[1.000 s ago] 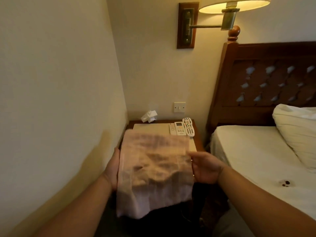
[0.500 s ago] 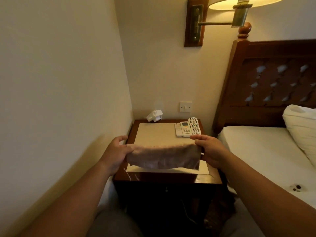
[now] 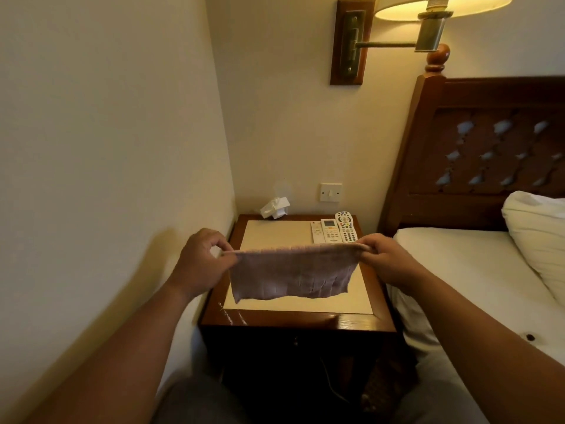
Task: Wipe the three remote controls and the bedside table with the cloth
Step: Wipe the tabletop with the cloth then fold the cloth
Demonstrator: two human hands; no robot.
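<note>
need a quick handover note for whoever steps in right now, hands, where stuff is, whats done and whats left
Left hand and right hand each pinch a top corner of the pinkish terry cloth, which hangs stretched above the dark wooden bedside table without touching it.
Three white remote controls lie side by side at the table's back right; a white folded tissue box sits back left.
Done: cloth picked up and spread.
Left: wipe all three remotes and the tabletop.

One head camera looks forward and down, close over the front edge of the table (image 3: 293, 322).
</note>
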